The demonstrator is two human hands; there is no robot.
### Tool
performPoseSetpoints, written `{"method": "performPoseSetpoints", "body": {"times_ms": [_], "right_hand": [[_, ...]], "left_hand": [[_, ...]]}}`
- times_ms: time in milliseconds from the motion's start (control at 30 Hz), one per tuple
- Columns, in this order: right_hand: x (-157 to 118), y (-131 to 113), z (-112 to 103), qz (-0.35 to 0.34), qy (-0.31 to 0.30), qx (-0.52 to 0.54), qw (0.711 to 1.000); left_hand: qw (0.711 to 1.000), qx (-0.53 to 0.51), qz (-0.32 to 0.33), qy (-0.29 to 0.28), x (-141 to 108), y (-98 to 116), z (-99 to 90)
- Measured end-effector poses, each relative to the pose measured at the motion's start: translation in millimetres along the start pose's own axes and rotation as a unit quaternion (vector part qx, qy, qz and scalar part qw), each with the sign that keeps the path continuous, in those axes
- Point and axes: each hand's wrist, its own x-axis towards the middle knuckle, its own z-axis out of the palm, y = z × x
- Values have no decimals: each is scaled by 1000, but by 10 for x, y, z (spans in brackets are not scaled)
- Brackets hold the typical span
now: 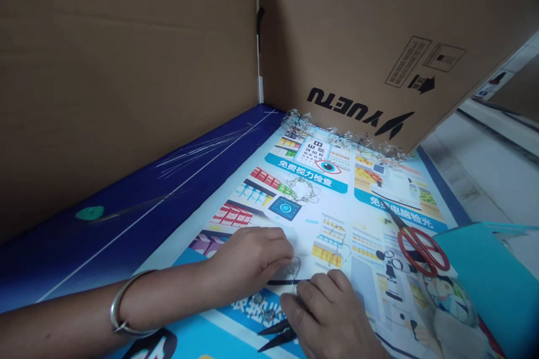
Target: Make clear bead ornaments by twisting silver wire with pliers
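A clear curved piece point(293, 267) was touched by the left hand point(248, 258), and a thin black stick point(286, 282) was lying just below it. The right hand point(328, 314) was held over that stick, close to the clear piece. The fingers of both hands were curled in, but whether either hand was gripping anything could not be told. Two black pointed tips point(275, 335) were seen poking out from under the right hand.

All this was on a big printed poster point(332, 213) with shop shelves and an eye chart point(312, 152) on it. A metal bangle point(126, 303) was worn on the left arm. Small shiny bits point(263, 308) were lying just below the hands. A tangle of thin wire point(301, 189) was lying farther up the poster, and clear plastic scraps point(337, 136) were heaped along its far edge. Red-handled scissors point(421, 249) were lying to the right, beside a blue-green sheet point(484, 286). A green pick point(89, 213) was lying on a dark blue board point(126, 224), and brown cardboard sheets point(126, 78) were standing up behind.
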Motion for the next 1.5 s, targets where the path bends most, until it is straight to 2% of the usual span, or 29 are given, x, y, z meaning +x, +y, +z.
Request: {"method": "performPoseSetpoints", "body": {"times_ms": [200, 333, 400, 667, 967, 1200, 1500], "right_hand": [[12, 7, 8, 2, -3, 3, 1000], [2, 11, 12, 8, -24, 13, 1000], [-3, 13, 11, 9, -25, 17, 999], [3, 43, -30, 4, -23, 24, 999], [21, 91, -61, 2, -36, 33, 999], [29, 155, -67, -8, -24, 33, 999], [18, 175, 51, -30, 39, 18, 999]], "left_hand": [[993, 99, 55, 18, 15, 14, 19], [985, 139, 105, -1, 15, 32, -16], [984, 137, 109, -13, 16, 29, -33], [997, 11, 70, -10, 23, -21, -77], [990, -132, 53, -7, 17, -10, -118], [982, -189, 12, -5, 19, -101, -74], [975, -222, -32, -11, 55, -132, -115]]}}
